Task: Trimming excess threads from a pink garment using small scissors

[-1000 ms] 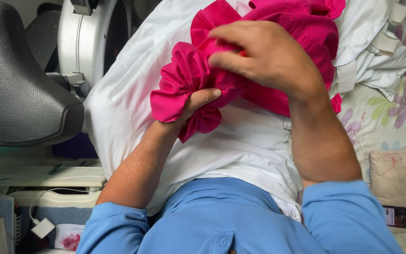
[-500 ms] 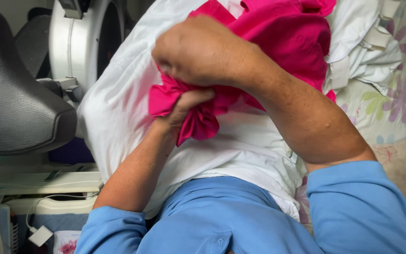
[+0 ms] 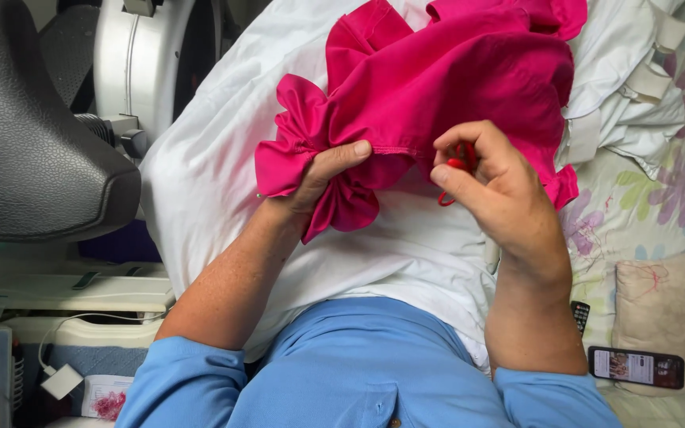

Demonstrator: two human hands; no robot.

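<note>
Far left: grey padded seat (image 3: 33, 135), white machine housing (image 3: 140, 63) behind it. Left hand (image 3: 323, 170) pinches ruffled hem of pink garment (image 3: 438, 87), thumb clamped on top. Right hand (image 3: 493, 186) closed on small red thread (image 3: 455, 165) at hem. Step looks like hand-stitching; next pull needs fabric held taut. Garment lies on white pillow (image 3: 216, 158). Right: floral sheet (image 3: 644, 214), phone (image 3: 636, 366).

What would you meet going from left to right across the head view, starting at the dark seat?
Dark grey seat → left hand pinching the pink ruffled fabric → right hand holding red thread → phone.
</note>
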